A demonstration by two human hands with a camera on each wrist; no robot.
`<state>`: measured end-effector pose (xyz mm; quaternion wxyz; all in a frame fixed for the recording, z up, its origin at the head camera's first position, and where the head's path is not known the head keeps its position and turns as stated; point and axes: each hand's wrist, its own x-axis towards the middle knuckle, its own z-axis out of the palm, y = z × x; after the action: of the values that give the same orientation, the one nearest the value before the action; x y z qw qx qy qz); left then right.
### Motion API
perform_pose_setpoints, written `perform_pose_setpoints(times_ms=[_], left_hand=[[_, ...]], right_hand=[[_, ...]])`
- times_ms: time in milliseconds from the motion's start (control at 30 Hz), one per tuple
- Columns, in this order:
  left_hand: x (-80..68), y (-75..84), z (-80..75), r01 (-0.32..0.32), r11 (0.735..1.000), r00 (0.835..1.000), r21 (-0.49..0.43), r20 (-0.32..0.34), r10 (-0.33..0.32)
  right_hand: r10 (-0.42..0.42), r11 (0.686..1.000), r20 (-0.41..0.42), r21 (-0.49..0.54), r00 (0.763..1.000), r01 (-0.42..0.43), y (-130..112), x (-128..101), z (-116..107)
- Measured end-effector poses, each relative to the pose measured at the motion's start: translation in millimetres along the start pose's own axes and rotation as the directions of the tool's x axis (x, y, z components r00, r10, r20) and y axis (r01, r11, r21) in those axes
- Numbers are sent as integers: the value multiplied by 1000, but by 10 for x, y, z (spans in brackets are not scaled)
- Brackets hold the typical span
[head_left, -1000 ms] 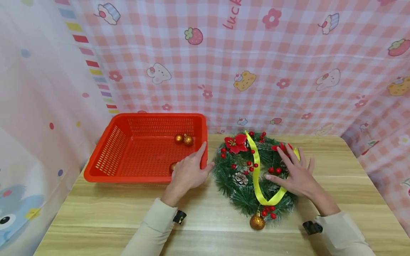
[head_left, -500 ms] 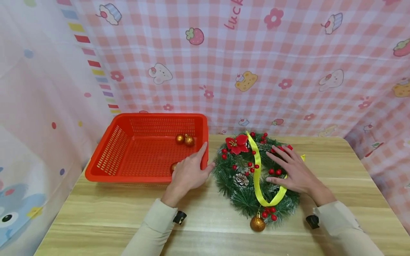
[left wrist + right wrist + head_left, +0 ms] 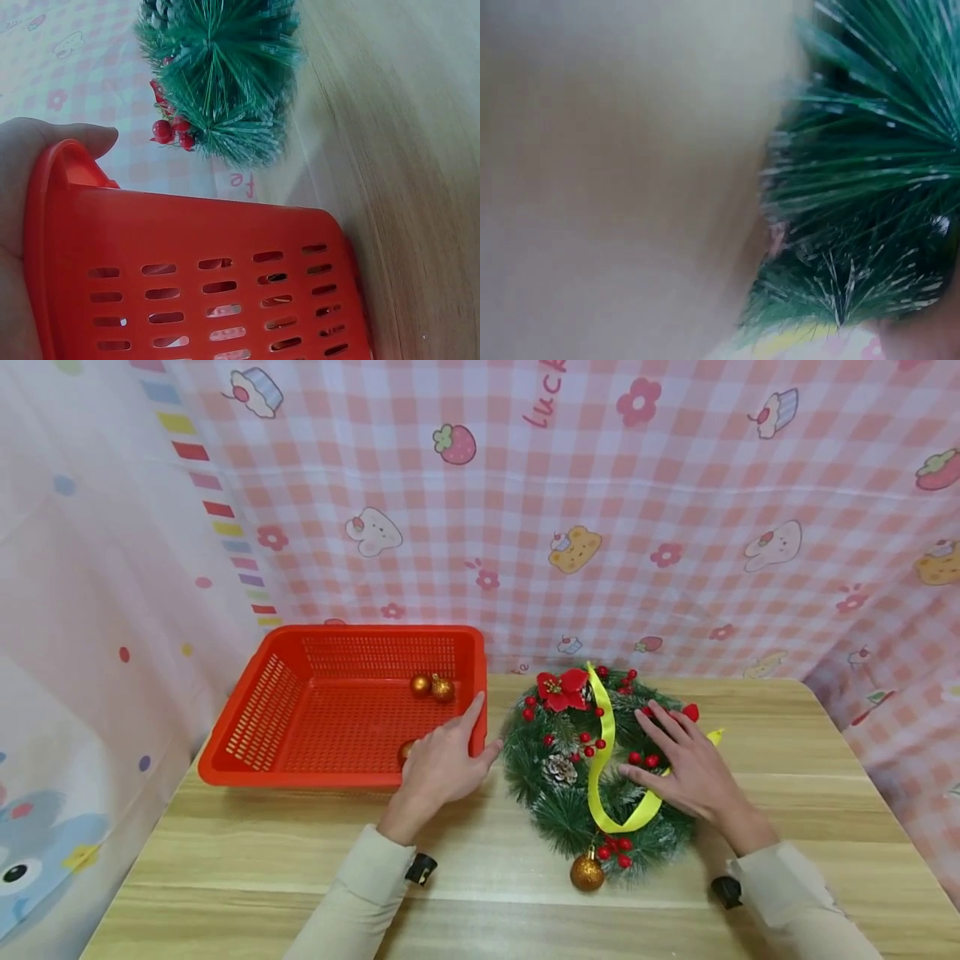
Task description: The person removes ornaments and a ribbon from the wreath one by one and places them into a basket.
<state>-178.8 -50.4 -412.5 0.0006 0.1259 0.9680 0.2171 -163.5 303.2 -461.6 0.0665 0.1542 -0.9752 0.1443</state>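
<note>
My left hand (image 3: 444,762) rests on the right front corner of a red plastic basket (image 3: 300,727), index finger straight along its right rim, thumb out to the side. The left wrist view shows that finger (image 3: 67,139) lying over the basket's rim (image 3: 210,277). My right hand (image 3: 681,758) lies flat with spread fingers on the right side of a green pine wreath (image 3: 570,810). The wreath carries a yellow ribbon (image 3: 603,747), a red poinsettia (image 3: 564,688), a pinecone (image 3: 558,767), red berries and a gold ball (image 3: 587,872) at its near edge.
Inside the basket lie two gold balls (image 3: 431,687) at the back and one (image 3: 405,750) by my left fingers. The wooden table (image 3: 262,868) is walled by pink checked cloth (image 3: 600,527) behind and at both sides. Pine needles (image 3: 870,187) fill the right wrist view.
Under my right hand the wreath has turned clockwise: the poinsettia moved right and the gold ball moved left. My left hand and the basket have not moved.
</note>
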Motion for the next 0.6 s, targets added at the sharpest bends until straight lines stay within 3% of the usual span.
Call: perform_pose_setpoints(times_ms=[467,600], left_hand=[[6,2,2,-3,1000,1000,-1,-8,3],[10,-5,-2,-5,1000,1000,-6,-8,5]], right_hand=[[189,981,-97,-28,977,-193,-272,-75,95],[189,979,-146,-47,971,-198,-292,-53,126]])
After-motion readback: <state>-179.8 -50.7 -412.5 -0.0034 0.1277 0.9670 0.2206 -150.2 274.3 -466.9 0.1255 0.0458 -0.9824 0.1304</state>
